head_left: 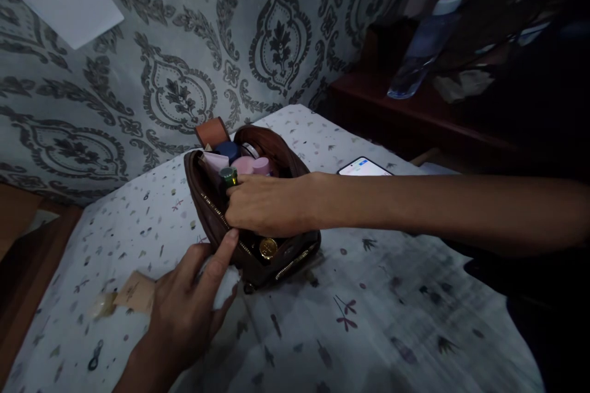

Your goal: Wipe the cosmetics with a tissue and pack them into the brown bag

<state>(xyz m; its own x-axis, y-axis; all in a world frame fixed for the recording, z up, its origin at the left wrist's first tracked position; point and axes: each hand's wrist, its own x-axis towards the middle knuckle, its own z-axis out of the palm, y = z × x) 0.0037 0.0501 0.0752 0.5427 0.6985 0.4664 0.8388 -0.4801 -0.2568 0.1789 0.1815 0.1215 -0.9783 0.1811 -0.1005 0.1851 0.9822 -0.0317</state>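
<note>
An open brown cosmetic bag [209, 216] is lying on a white printed cloth [350, 288], directly beneath the right hand [265, 202] and just beyond the left hand [188, 295]. The bag's long axis is running obliquely, from the far left toward the near right. The right hand is lying nearer the contents: it is dipping into the mouth from the right, its fingertips being hidden, so whether they are closing on anything cannot be told. A green-capped bottle [228, 176] is standing at its knuckles, touching or just beside them. The left hand is holding thumb and index finger apart, the index fingertip resting on the zippered rim.

The bag's walls are appearing smooth and leather-like, curving into rounded ends; the zipper teeth [214, 206] are showing a brassy metallic finish. Inside, a glossy dark-blue lid [228, 150], a pale pink tube [216, 163] and a round pink cap [261, 166] are crowding the far end, while a gold-coloured embossed disc [268, 249] is glinting at the near end. A tan, flat-sided tube [136, 292] is lying beyond the left hand's outer side, and a lit smartphone [364, 166] is resting behind the right forearm.
</note>
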